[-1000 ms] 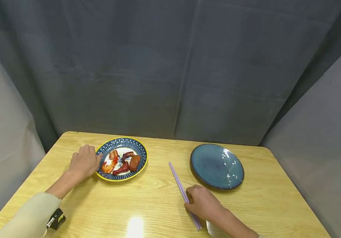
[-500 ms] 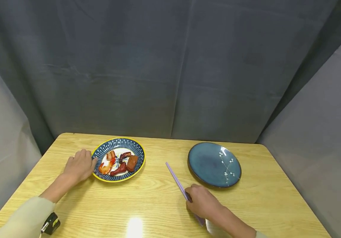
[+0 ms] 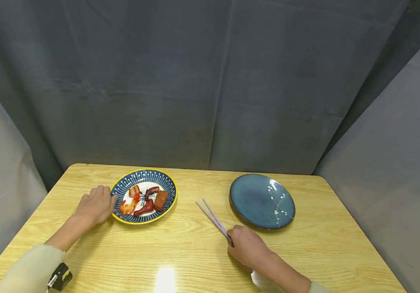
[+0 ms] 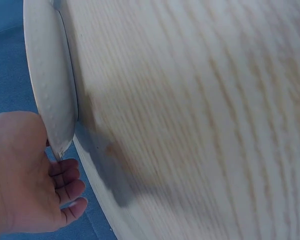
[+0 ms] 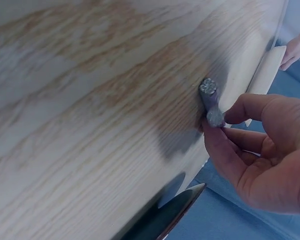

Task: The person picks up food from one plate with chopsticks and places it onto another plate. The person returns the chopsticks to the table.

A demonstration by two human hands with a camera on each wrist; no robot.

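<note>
At the left, my left hand (image 3: 96, 205) holds the rim of a blue-and-white patterned plate (image 3: 141, 176) with a yellow edge. Its thumb lies over the rim, and the left wrist view shows curled fingers (image 4: 70, 192) beside the plate's pale underside (image 4: 52, 75). On that plate lie a shrimp (image 3: 129, 206), a red drumstick-shaped piece (image 3: 144, 208), a brown block (image 3: 160, 200) and other food pieces. My right hand (image 3: 248, 246) grips a pair of purple chopsticks (image 3: 223, 230), tips spread apart and pointing to the far left. Their butt ends (image 5: 208, 87) face the right wrist camera.
A dark teal plate (image 3: 257, 199) with white blossoms stands at the right, beyond my right hand. Both plates are on a light wooden table (image 3: 191, 252). A grey curtain (image 3: 158, 101) hangs behind its far edge, with pale cloth at both sides.
The chopsticks were together with the right fingers at their side; now the hand grips them, and their tips have spread and swung left. The left hand stays at the patterned plate.
</note>
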